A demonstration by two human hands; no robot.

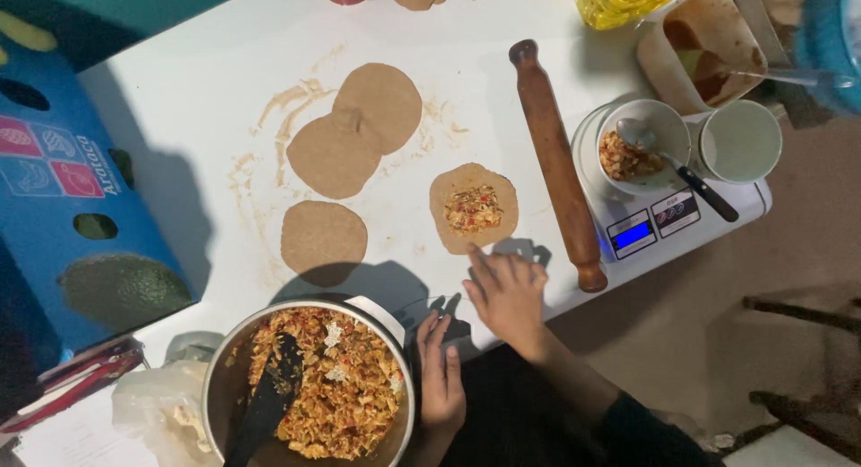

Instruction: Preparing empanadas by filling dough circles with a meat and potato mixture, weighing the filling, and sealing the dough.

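My right hand (507, 292) hovers over the white table (197, 90) with its fingers spread, fingertips just below a small round dough disc (473, 207) that carries a mound of orange-yellow filling. It holds nothing. My left hand (439, 373) lies flat at the table's near edge, touching the right side of a metal pot (309, 382) full of the same filling, and is empty too. A dark spatula (269, 400) stands in the pot.
Three plain dough discs (354, 130) lie left of the filled one. A wooden rolling pin (556, 162) lies to its right, beside a kitchen scale (659, 220) bearing a bowl with spoon (641, 148). A blue cardboard box (63, 180) stands at far left.
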